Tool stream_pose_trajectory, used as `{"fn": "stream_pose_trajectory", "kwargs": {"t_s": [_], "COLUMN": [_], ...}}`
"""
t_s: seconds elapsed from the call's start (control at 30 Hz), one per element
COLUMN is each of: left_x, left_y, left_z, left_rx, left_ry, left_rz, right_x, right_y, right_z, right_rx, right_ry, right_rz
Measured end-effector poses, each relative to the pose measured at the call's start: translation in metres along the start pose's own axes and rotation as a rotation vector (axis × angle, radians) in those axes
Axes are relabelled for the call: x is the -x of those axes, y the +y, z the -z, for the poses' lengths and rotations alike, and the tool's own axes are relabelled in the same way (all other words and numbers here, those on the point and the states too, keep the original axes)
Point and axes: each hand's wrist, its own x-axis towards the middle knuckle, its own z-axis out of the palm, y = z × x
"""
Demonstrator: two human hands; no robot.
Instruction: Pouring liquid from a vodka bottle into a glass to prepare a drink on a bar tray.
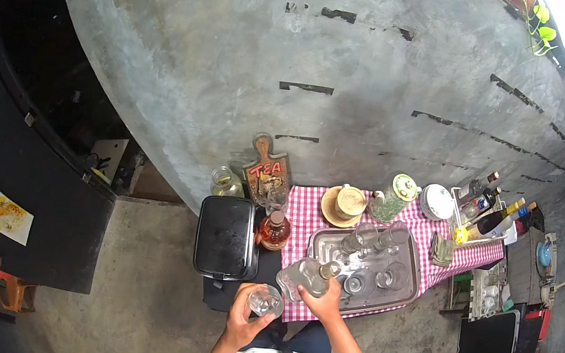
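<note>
My left hand (241,313) is wrapped round a clear drinking glass (266,300), held in front of my body. In my right hand (324,302) is a clear glass bottle (301,276), tilted over with its neck and stopper-like top (330,269) towards the right and its base towards the left. The bottle is above the near left edge of a metal tray (416,269). On that tray stand several clear glasses, among them a tall glass (360,238) and a shorter glass (358,284). Whether the glass in my left hand contains liquid, I cannot tell.
A red checked cloth (306,201) covers the table. Left of it are a black lidded box (225,236) and an amber bottle (274,233). Behind the tray sit wooden bowls (349,203), a green-lidded jar (395,199) and stacked plates (436,201); bottles (500,220) fill a rack at right.
</note>
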Motion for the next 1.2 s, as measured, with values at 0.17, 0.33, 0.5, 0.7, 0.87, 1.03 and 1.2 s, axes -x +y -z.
{"fn": "stream_pose_trajectory", "kwargs": {"t_s": [0.17,0.33,0.5,0.7,0.87,1.03,1.2], "left_x": [-0.011,-0.016,-0.014,-0.014,-0.019,-0.031,-0.05], "left_y": [0.005,0.0,-0.004,0.001,0.005,0.006,0.004], "left_z": [-0.018,-0.044,-0.068,-0.09,-0.11,-0.135,-0.168], "left_rx": [0.03,0.057,0.084,-0.011,-0.101,-0.241,-0.174], "left_ry": [-0.081,-0.083,-0.08,-0.13,-0.142,-0.174,-0.194], "left_rz": [-0.064,-0.105,-0.139,-0.163,-0.162,-0.231,-0.202], "right_x": [-0.014,-0.03,-0.039,-0.034,-0.035,-0.041,-0.051], "right_y": [-0.025,-0.032,-0.04,-0.05,-0.05,-0.054,-0.05], "right_z": [0.044,0.096,0.125,0.144,0.159,0.182,0.212], "right_rx": [0.078,0.12,0.256,0.2,0.146,0.126,0.165], "right_ry": [0.144,0.007,-0.084,-0.163,-0.139,-0.087,-0.05], "right_rz": [0.215,0.424,0.618,0.595,0.592,0.528,0.527]}}
